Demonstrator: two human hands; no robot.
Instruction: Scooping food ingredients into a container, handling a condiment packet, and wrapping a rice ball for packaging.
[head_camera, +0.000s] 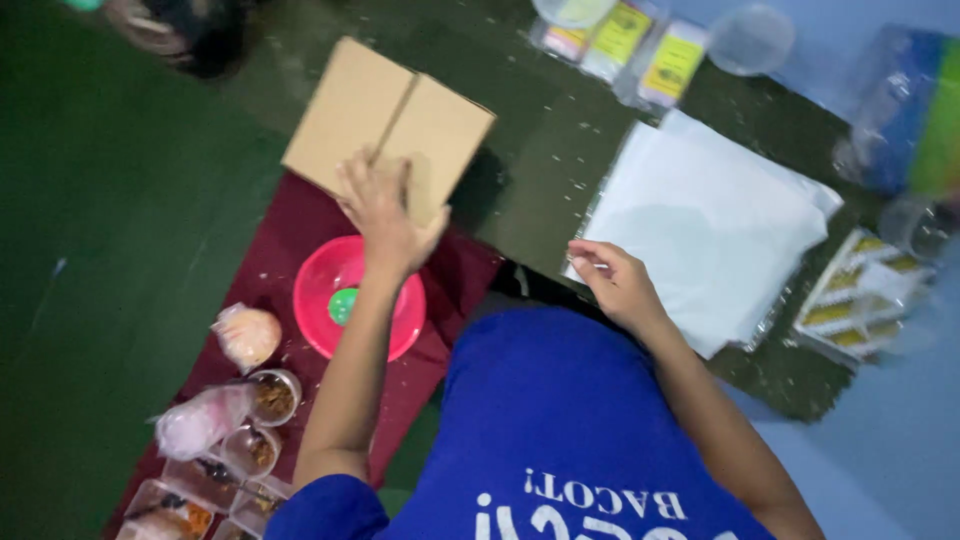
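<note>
My left hand reaches forward onto a closed brown cardboard box. Its fingers lie on the top flaps and its thumb hooks around the near edge. Just below the hand stands a pink plastic bowl with a small green lid inside, on a dark red cloth. My right hand is at the near left edge of a stack of white plastic bags, with its fingers curled and pinching that edge. My blue shirt fills the bottom of the view.
Small cups and tied bags of snacks sit at the lower left on the red cloth. Yellow-labelled packets and a clear lid lie at the top, with more packets at the right. A green mat covers the floor.
</note>
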